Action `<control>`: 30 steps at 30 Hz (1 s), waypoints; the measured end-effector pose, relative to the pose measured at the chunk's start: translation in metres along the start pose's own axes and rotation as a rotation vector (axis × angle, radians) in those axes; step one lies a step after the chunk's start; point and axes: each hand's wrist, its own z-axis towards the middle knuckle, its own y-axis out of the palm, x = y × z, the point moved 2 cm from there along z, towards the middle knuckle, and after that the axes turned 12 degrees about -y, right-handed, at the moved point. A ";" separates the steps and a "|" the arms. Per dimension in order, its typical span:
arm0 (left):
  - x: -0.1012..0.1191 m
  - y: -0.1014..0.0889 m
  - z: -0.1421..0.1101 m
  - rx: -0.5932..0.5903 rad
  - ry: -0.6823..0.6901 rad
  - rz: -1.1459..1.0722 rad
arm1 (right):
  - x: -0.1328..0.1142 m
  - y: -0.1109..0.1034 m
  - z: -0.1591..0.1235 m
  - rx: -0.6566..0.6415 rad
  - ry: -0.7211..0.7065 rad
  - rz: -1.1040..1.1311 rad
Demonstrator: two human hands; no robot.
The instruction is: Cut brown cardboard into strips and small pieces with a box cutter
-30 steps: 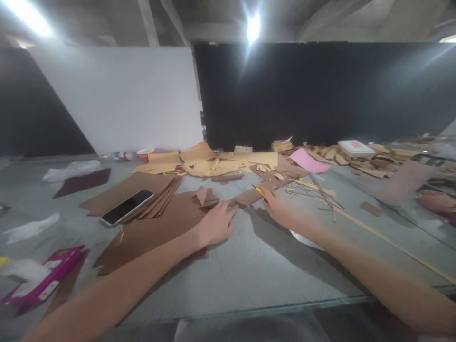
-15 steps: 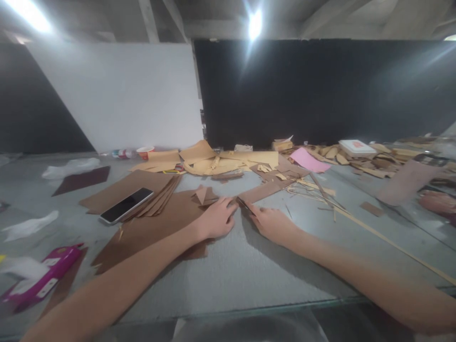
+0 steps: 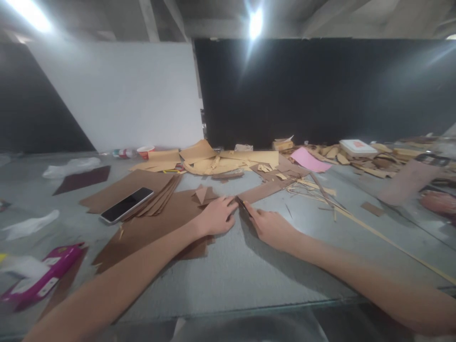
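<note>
My left hand (image 3: pixel 218 216) lies with its fingers spread and slightly bent, pressing down at the near end of a brown strip (image 3: pixel 261 191) on the grey tabletop. My right hand (image 3: pixel 273 229) is closed around a slim dark tool (image 3: pixel 244 206), whose tip meets the strip beside my left fingertips. Its exact kind is too blurred to tell. Under my left forearm spreads a large brown sheet (image 3: pixel 149 237). A small folded brown piece (image 3: pixel 201 194) sits on it, just behind my left hand.
A phone (image 3: pixel 127 205) rests on stacked brown sheets (image 3: pixel 107 190). A magenta device (image 3: pixel 53 270) stands at the near left. Yellowish offcuts (image 3: pixel 228 164), a pink sheet (image 3: pixel 309 159) and a white box (image 3: pixel 357 147) line the back. Another person's hand (image 3: pixel 438 203) shows at the far right.
My right hand has shifted very slightly, with the dark tool showing a little more. My left hand stays in place.
</note>
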 end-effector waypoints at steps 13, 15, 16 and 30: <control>-0.004 -0.001 0.004 -0.021 0.012 -0.006 | -0.001 0.007 0.007 0.007 0.008 -0.049; -0.004 -0.001 0.004 -0.020 0.015 -0.005 | -0.001 0.008 0.008 0.016 0.014 -0.039; -0.004 -0.001 0.005 -0.018 0.017 -0.004 | -0.001 0.008 0.008 0.023 0.018 -0.032; -0.006 0.006 0.006 0.015 0.021 0.003 | 0.002 0.015 0.013 0.018 0.054 -0.012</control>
